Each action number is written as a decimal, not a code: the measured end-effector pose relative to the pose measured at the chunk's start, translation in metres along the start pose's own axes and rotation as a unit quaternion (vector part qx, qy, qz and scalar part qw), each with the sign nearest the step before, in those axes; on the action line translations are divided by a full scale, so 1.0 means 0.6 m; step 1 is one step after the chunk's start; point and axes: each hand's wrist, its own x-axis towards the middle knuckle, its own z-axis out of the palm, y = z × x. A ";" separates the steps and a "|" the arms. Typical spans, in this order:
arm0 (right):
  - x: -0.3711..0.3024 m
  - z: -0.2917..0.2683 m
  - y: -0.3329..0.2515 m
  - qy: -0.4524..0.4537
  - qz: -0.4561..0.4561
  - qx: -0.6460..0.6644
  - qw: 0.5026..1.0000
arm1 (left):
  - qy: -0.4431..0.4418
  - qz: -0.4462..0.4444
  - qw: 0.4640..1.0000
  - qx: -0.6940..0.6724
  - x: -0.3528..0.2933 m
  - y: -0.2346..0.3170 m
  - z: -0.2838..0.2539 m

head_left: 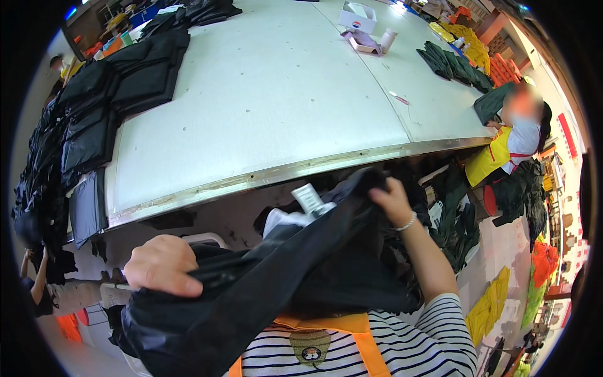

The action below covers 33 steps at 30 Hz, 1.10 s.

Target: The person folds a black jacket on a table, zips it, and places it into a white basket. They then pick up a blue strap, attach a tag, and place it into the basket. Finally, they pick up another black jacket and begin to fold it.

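A shiny black garment [270,286] is stretched slantwise in front of my body, over my lap. My left hand [163,267] is closed on its left part, with the thumb lying on top of the fabric. At the upper right, my right hand [392,202] grips a raised, bunched end of the garment. It is slightly blurred and wears a light bracelet at the wrist. Between my hands, a white label [308,198] sticks up beside the cloth. Folds hide much of the garment, so its exact kind does not show.
A large white table [264,94] stands ahead, its edge just beyond my hands. Stacks of folded black garments [135,75] line its left side. A white box [358,17] and a pink-handled tool [399,98] lie on it. A co-worker in a yellow apron [487,160] works at right.
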 end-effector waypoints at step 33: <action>-0.065 -0.099 -0.172 0.297 -0.273 -0.405 0.821 | 0.258 -0.309 0.903 0.152 -0.079 -0.105 -0.050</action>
